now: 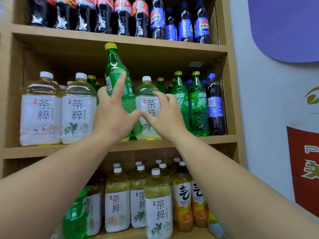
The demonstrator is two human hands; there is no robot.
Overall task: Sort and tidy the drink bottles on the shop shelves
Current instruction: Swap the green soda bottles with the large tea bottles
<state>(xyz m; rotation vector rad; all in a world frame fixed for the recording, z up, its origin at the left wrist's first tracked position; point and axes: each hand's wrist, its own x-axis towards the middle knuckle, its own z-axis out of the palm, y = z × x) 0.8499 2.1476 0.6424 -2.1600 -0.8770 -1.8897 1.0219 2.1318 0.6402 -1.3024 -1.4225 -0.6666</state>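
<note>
Green plastic, yellow cap: the green bottle (pixel 114 66) sits in the left hand (pixel 112 116). The grip is closed round its lower body, with the outer fingers wrapped behind, the index finger laid straight up the label and the thumb out to the right. The bottle's long axis tilts, cap up and to the left, base down and to the right. The palm hides whether the base touches the middle shelf (pixel 215 138).

- Right hand (pixel 165 114), just right of the green bottle: the grip is open, with fingers spread and lying flat on the shoulder of a white-capped tea bottle (pixel 146 90). It closes on nothing. The thumb tip almost meets the left thumb.
- That tea bottle stands upright immediately right of the green bottle and looks to touch it low down.
- Further right of the green bottle, past the tea bottle, is a green soda row (pixel 198 104) with the same yellow caps, then a dark bottle with a blue label (pixel 214 107).
- Left of the green bottle stand two large tea bottles (pixel 41 109).
- Above it are colas with red labels (pixel 103 14).
- Below it are smaller tea bottles (pixel 158 204) and orange juice bottles (pixel 183 204).

Judgement: the green bottle's likely home lies to its right, and the tea bottle blocks the way. The right hand is nearer that row. The tea bottle probably has to shift left before the green one can go in upright.
</note>
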